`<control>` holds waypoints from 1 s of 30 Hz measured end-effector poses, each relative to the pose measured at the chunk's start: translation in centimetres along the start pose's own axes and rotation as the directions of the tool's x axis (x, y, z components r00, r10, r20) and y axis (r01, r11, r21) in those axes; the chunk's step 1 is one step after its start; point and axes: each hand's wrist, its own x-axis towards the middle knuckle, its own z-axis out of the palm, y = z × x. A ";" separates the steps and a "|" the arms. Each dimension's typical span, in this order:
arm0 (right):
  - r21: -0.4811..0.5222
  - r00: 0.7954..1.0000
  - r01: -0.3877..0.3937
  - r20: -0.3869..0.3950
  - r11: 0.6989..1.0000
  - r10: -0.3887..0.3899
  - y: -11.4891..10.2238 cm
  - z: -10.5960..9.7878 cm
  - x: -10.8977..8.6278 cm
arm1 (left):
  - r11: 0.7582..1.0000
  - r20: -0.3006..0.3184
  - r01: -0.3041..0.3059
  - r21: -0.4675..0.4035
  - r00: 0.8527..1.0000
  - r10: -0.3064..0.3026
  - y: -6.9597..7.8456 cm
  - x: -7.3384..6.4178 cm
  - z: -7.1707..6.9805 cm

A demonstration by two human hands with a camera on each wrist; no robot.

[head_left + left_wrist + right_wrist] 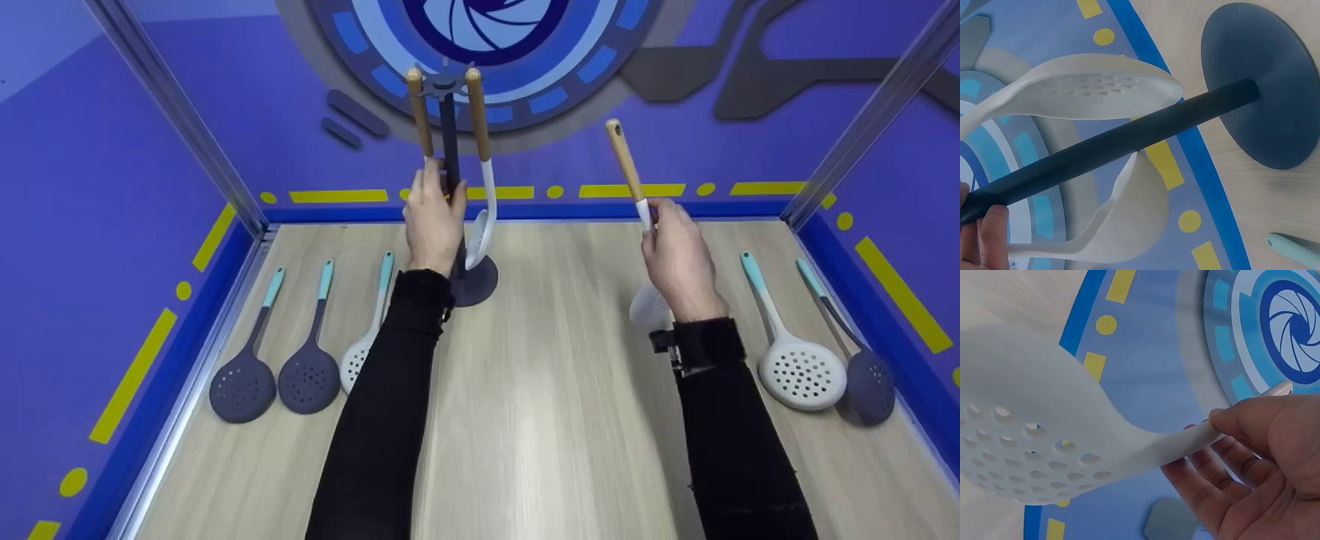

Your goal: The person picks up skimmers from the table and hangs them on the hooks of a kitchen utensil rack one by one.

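Note:
My left hand grips the dark pole of a utensil stand, thumb on one side and fingers on the other. From the stand's top hang two white utensils with wooden handles. The right one is a skimmer; the left one has a rounded white head, hidden behind my hand in the head view. My right hand pinches the white neck of another skimmer between thumb and fingers. Its wooden handle points up, and its holed head hangs low, partly behind the hand.
On the wooden tabletop, two grey skimmers and a white skimmer, all turquoise-handled, lie at left. A white skimmer and a dark grey skimmer lie at right. Blue patterned walls enclose the back and sides.

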 end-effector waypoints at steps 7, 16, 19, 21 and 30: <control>-0.020 1.000 0.004 0.021 1.000 -0.004 -1.1 0.0 0.5 | 1.000 0.014 0.020 0.001 1.000 -0.020 0.0 0.0 0.0; -0.047 0.998 0.055 0.010 0.997 -0.055 -2.2 0.1 0.8 | 1.000 0.020 0.025 -0.009 0.999 -0.025 0.0 0.1 0.0; -0.051 0.998 0.068 0.013 0.996 -0.067 -2.7 0.1 1.0 | 1.000 0.017 0.024 -0.014 1.000 -0.024 0.0 0.1 0.0; -0.051 0.997 0.082 0.009 0.995 -0.082 -2.9 0.2 1.1 | 1.000 0.015 0.024 -0.016 1.000 -0.023 0.0 0.1 0.0; -0.056 0.988 0.156 -0.007 0.986 -0.156 -3.9 0.4 2.0 | 1.000 0.007 0.003 -0.006 1.000 -0.003 -0.2 0.0 0.1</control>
